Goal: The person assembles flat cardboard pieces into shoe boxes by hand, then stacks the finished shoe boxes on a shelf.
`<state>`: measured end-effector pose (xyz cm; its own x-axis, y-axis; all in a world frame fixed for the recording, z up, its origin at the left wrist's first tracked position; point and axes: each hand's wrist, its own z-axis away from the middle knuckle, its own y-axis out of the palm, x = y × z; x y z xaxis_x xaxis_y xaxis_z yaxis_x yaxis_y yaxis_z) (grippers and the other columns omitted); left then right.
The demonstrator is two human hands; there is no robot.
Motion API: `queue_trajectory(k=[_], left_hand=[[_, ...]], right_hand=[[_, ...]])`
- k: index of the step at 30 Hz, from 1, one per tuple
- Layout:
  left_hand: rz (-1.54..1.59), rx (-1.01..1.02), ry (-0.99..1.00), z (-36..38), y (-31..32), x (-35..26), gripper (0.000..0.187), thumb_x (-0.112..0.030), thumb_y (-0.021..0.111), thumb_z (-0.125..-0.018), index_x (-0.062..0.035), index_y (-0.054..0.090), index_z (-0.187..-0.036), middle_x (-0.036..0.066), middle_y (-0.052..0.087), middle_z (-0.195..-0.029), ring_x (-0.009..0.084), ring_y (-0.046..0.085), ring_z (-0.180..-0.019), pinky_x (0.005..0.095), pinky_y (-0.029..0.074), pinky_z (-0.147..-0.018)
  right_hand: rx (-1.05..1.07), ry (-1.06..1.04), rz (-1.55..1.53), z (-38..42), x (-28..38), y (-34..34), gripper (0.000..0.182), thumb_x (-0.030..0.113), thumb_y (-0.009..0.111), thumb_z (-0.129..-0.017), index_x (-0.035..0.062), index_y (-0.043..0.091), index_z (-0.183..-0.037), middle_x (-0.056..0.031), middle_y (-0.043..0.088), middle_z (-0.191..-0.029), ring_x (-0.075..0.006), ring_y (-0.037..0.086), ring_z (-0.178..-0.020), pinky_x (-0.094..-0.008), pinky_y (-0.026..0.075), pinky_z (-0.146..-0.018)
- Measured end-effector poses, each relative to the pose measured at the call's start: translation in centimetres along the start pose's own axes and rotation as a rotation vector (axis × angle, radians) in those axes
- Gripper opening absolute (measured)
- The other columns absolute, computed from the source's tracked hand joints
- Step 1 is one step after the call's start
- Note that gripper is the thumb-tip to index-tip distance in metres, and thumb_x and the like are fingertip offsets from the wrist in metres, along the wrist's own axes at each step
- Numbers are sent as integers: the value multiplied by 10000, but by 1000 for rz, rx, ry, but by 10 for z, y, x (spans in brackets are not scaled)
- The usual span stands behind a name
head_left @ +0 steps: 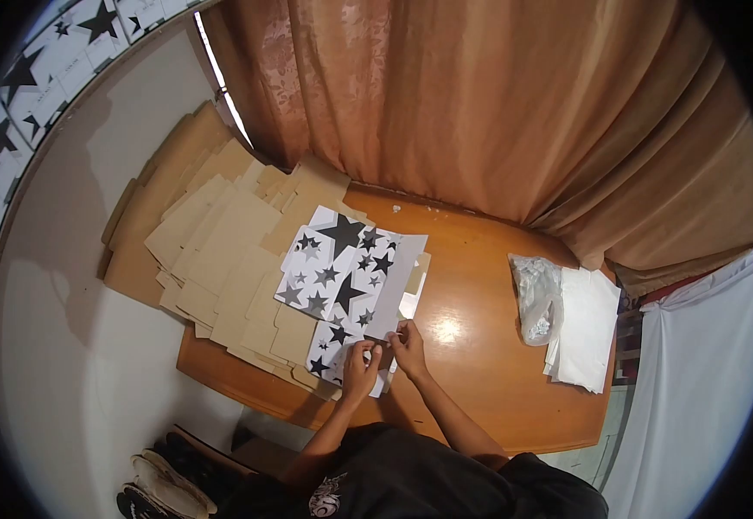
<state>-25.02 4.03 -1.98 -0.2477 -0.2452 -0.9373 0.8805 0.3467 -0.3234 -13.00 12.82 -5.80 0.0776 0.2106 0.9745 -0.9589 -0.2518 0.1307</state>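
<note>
A white sheet of card printed with black and grey stars (325,275) lies at the middle of the table, partly over brown card pieces. Its right side shows a plain grey strip (398,281). At the lower edge of the star-printed card, my left hand (360,368) has its fingers bent together, and what they hold is too small to make out. Just to the right, my right hand (407,348) pinches at the lower end of the grey strip. The two hands are close together, fingertips nearly touching.
Overlapping brown card pieces (221,233) cover the table's left side. On the right of the wooden table (472,363) lie a clear plastic bag (534,298) and white sheets (586,324). A brown curtain (446,95) hangs behind; shoes (169,480) are at lower left.
</note>
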Motion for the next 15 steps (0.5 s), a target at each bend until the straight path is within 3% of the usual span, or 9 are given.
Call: queue_trajectory(k=[3, 5, 7, 8, 10, 11, 13, 14, 15], left_hand=[[-42, -150, 178, -2, -22, -63, 321, -288, 608, -975, 1, 586, -1115, 147, 592, -1119, 310, 560, -1037, 417, 472, -873], [-120, -144, 203, -4, -37, -99, 385, -319, 630, -957, 4, 569, -1157, 185, 550, -1198, 355, 507, -1145, 456, 423, -958], [-267, -215, 403, -2, -48, -142, 612, -361, 692, -901, 11, 468, -1333, 258, 461, -1309, 417, 450, -1242, 486, 372, -1044], [-268, -214, 415, 1, -48, -153, 612, -361, 692, -901, 11, 468, -1333, 258, 461, -1309, 417, 450, -1242, 486, 372, -1044], [-156, -109, 400, 5, -44, -172, 909, -393, 741, -848, 30, 259, -1493, 334, 336, -1417, 479, 366, -1329, 499, 328, -1107], [-153, -105, 419, 9, -41, -175, 909, -393, 741, -848, 30, 259, -1493, 334, 336, -1417, 479, 366, -1329, 499, 328, -1107], [-55, -72, 329, 16, -34, -179, 1030, -347, 754, -833, 46, 113, -1536, 364, 312, -1451, 503, 345, -1355, 515, 314, -1123], [-3, -55, 268, 20, -31, -180, 947, -247, 702, -866, 46, 106, -1541, 366, 327, -1451, 509, 371, -1341, 507, 343, -1106], [-4, -52, 281, 24, -28, -174, 947, -247, 702, -866, 46, 106, -1541, 366, 327, -1451, 509, 371, -1341, 507, 343, -1106]], right_hand=[[-15, -129, 240, 21, 69, 11, 138, 30, 616, -927, 33, 502, -1006, -70, 629, -871, -130, 649, -788, -276, 545, -703], [-22, -148, 330, 40, 114, 19, 158, 65, 619, -902, -2, 514, -999, -171, 688, -873, -211, 695, -730, -319, 547, -628], [6, -182, 370, 61, 143, 20, 169, 68, 620, -902, -7, 521, -1017, -201, 687, -893, -251, 707, -740, -339, 555, -622], [36, -210, 415, 70, 155, 19, 182, 71, 620, -902, -12, 527, -1034, -230, 687, -912, -290, 720, -750, -359, 562, -615], [40, -338, 457, 89, 175, 18, 206, 73, 623, -901, -17, 529, -1061, -241, 680, -909, -327, 713, -751, -390, 565, -635], [52, -456, 506, 97, 179, 16, 231, 75, 625, -901, -23, 532, -1087, -251, 673, -907, -364, 706, -752, -421, 569, -654], [59, -473, 584, 111, 187, 8, 260, 55, 628, -888, -20, 535, -1119, -245, 657, -924, -392, 683, -802, -453, 559, -683], [106, -515, 677, 120, 194, 3, 254, 41, 623, -882, -12, 538, -1116, -231, 652, -942, -390, 674, -827, -455, 552, -704], [156, -556, 769, 128, 199, -1, 250, 26, 618, -877, -4, 541, -1112, -217, 647, -959, -388, 665, -852, -456, 546, -726]])
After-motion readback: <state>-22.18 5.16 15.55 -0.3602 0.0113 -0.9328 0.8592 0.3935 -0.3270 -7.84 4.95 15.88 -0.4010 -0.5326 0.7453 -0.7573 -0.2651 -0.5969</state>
